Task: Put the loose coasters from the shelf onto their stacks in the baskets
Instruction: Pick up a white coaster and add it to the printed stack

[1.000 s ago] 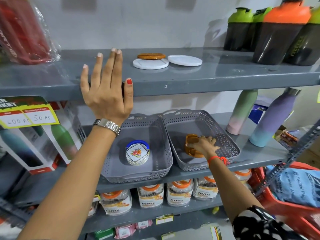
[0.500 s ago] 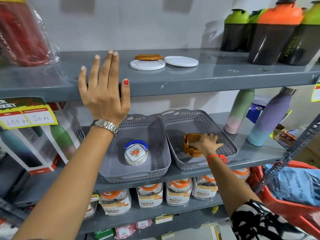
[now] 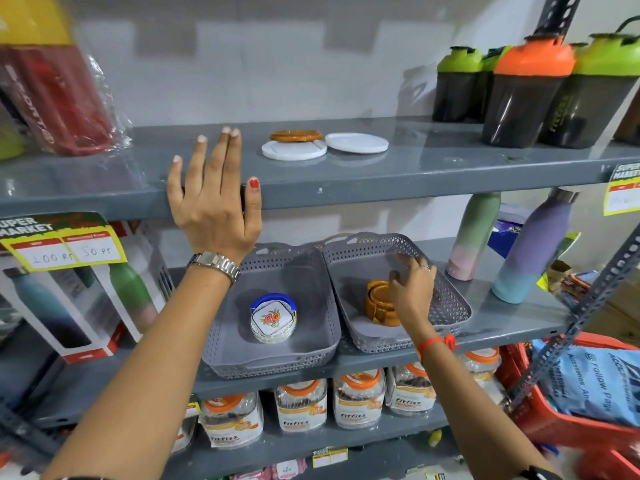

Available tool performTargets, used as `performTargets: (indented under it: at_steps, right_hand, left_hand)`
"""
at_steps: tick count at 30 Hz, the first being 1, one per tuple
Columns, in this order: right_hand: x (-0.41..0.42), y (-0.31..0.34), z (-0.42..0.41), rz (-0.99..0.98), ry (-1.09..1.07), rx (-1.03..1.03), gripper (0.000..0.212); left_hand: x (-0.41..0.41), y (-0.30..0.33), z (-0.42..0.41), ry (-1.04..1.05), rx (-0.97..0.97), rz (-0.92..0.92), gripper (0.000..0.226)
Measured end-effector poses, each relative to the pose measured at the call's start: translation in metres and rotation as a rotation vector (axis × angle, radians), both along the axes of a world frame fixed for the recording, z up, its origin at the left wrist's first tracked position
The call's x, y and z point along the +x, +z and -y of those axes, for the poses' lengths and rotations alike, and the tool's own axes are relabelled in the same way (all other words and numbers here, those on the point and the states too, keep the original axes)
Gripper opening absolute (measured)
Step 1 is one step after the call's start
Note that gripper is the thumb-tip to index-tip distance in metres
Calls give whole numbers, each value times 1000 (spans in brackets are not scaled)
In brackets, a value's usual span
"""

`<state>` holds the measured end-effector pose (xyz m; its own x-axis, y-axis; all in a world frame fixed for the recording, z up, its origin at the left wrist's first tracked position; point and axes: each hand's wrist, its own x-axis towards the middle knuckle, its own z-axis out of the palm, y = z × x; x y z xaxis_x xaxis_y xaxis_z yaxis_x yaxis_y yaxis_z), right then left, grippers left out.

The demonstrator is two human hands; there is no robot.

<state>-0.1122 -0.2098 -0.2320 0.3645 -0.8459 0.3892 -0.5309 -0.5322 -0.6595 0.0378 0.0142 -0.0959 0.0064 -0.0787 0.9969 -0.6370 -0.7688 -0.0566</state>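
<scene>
On the upper shelf (image 3: 433,174) lie loose coasters: an orange coaster (image 3: 296,135) resting on a white coaster (image 3: 294,151), and a second white coaster (image 3: 356,143) beside them. My left hand (image 3: 216,199) lies flat on that shelf's front edge, fingers apart, holding nothing. Below, the left grey basket (image 3: 242,351) holds a stack of white floral coasters (image 3: 273,318) in a blue holder. The right grey basket (image 3: 453,306) holds an orange coaster stack (image 3: 377,301). My right hand (image 3: 412,292) hovers just right of that stack, fingers spread, nothing in it.
Shaker bottles (image 3: 526,88) stand at the upper shelf's right end, and a wrapped red bottle (image 3: 59,88) at its left. Pastel flasks (image 3: 530,251) stand right of the baskets. Boxed bottles (image 3: 69,299) sit left of them. Jars (image 3: 298,407) fill the shelf below. A red crate (image 3: 571,410) is at lower right.
My right hand has let go of the orange stack and lifted to the right with fingers spread. My left hand stays on the shelf edge.
</scene>
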Motion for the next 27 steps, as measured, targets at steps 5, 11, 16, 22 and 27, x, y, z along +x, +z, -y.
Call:
performTargets:
  at_steps: [5, 11, 16, 22, 27]
  right_hand:
    - [-14, 69, -39, 545, 169, -534, 25]
    - [-13, 183, -64, 627, 151, -790, 18]
    - [17, 244, -50, -130, 217, -398, 56]
    - [40, 261, -16, -430, 302, -54, 91]
    - [46, 253, -5, -443, 329, 39, 100]
  left_hand:
    - [-3, 2, 0, -21, -9, -7, 51]
    - [-6, 3, -1, -41, 10, -43, 50]
    - [-8, 5, -2, -41, 32, -82, 51]
    - [-11, 7, -5, -36, 57, -99, 52]
    - [-12, 9, -5, -30, 60, -114, 54]
